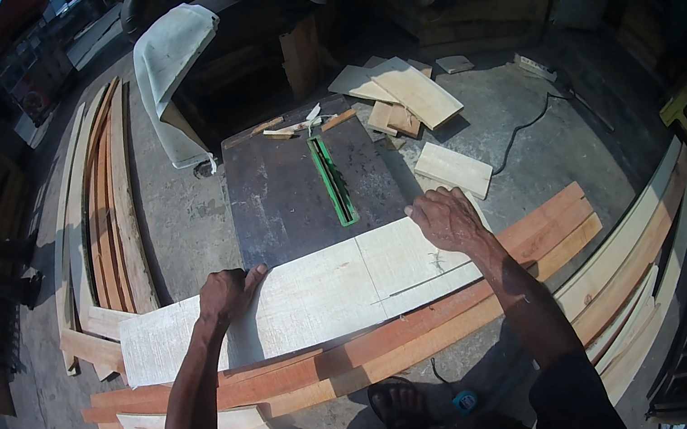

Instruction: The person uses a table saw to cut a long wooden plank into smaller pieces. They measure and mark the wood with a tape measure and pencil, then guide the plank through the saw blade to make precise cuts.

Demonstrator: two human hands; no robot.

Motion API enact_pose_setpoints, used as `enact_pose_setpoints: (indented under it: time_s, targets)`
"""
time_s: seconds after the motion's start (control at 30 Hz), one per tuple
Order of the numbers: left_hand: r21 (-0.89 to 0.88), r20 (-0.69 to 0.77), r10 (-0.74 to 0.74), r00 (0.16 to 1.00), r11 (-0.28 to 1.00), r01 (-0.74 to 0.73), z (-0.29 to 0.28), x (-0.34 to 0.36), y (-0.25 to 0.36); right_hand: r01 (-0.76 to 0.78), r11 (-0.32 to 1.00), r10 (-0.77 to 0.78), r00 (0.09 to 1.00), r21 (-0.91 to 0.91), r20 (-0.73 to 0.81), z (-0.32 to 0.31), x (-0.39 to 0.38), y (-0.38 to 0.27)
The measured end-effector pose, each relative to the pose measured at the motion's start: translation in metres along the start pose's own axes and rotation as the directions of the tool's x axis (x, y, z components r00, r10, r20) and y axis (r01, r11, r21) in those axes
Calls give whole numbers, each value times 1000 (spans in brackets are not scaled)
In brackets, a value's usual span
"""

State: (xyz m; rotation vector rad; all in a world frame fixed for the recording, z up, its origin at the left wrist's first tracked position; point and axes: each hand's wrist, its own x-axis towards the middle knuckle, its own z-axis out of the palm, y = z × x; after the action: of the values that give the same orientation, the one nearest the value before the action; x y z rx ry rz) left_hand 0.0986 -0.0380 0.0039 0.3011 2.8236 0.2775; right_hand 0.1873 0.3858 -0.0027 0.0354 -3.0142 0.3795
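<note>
A wide, pale wooden board (312, 298) lies crosswise in front of me, over the near edge of a dark table-saw top (276, 199). Pencil lines run across and along its right part. My left hand (229, 294) is closed on the board's far edge left of the middle, its thumb pointing right. Toward the right end, my right hand (447, 219) grips the same far edge with curled fingers. Beyond the board, a bright green insert (333, 181) with a dark slot is set in the saw top; a blade cannot be made out clearly.
Reddish planks (369, 357) lie crosswise below the board, near my feet. Long boards (108, 210) line the left, more planks (636, 255) the right. Offcuts (418, 91) are piled beyond the saw, near a black cord (521, 128). A tape measure (465, 402) rests by my foot.
</note>
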Motion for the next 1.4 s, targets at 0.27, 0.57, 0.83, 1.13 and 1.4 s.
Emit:
enact_pose_setpoints:
  time_s: [0.27,0.57,0.83,1.13,1.4]
  targets:
    - [-46,-131,-113,985,993,108,1,23,2,-37,999,37,999,8,25,-5,36,3]
    - [-82,-189,-119,975,991,106,0,41,5,-45,999,44,998,22,36,-8,51,8]
    - [-91,-200,-141,970,988,125,-1,41,10,-52,997,50,998,50,41,-9,53,9]
    - [-88,-179,-136,974,989,122,2,46,7,-75,997,73,995,20,66,-10,54,8]
    - [-67,-208,-112,972,993,100,4,42,9,-83,994,75,992,70,102,-13,51,10]
